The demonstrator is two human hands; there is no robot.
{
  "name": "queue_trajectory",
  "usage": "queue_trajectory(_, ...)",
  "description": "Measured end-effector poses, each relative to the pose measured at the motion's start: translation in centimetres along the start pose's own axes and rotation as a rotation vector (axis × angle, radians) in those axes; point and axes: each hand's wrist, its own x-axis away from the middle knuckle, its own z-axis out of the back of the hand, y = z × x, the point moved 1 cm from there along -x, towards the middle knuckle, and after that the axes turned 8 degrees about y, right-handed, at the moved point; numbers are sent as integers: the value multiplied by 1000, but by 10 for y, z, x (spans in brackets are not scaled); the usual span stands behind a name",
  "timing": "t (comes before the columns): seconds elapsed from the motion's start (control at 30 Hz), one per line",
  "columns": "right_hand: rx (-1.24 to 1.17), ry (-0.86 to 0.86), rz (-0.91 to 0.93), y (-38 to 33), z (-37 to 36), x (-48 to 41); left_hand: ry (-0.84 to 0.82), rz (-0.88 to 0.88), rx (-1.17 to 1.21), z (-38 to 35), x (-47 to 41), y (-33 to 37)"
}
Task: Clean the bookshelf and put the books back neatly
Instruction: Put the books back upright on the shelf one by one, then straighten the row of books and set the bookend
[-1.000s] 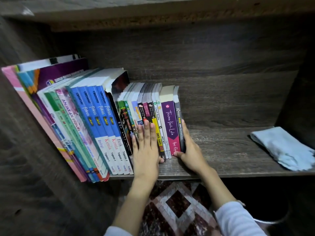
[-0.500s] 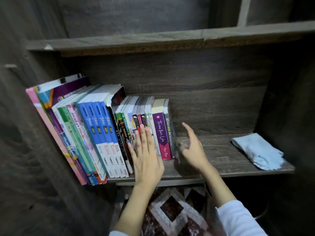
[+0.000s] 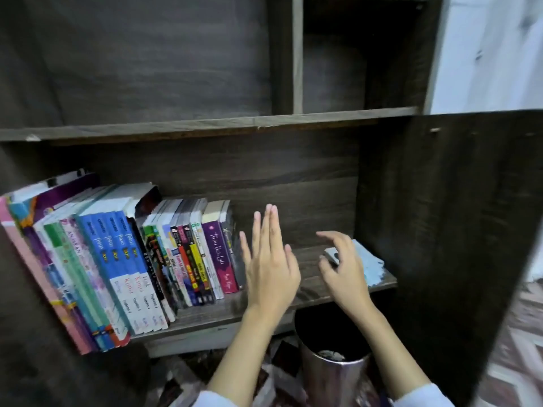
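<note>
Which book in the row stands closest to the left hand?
The thin dark-spined book at the row's right end, beside the purple-spined one; the open left hand hovers just right of it.

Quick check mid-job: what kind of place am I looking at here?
Probably a room in a home: a dark wooden bookshelf holding a row of books, a patterned rug, and a small bin below.

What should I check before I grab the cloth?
1. Books standing in a row on the shelf: ok, though the left ones lean.
2. Left hand empty and off the books: ok.
3. Right hand open over the blue cloth: ok.
4. Cloth gripped: not ok, fingers only hover.
5. Shelf space beside the books bare: ok.
6. Shelf clean: cannot tell.
</note>
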Motion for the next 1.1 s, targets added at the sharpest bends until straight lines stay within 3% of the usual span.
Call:
queue_trajectory(0.3, 169, 120, -40, 21, 98, 20, -45, -29, 164, -21, 32, 88)
queue_trajectory(0.53, 311, 104, -119, 57, 142, 62, -94, 159, 226, -49, 87, 114)
queue_trajectory(0.7, 415, 4, -257, 104, 150, 110, -299, 387, 226, -79, 143, 108)
queue_trajectory(0.93, 487, -213, -467, 164, 139, 173, -727, 917, 195, -122, 235, 78)
queue_trajectory(1.1, 521, -303, -586, 194, 128, 205, -883, 1257, 257, -142, 302, 60)
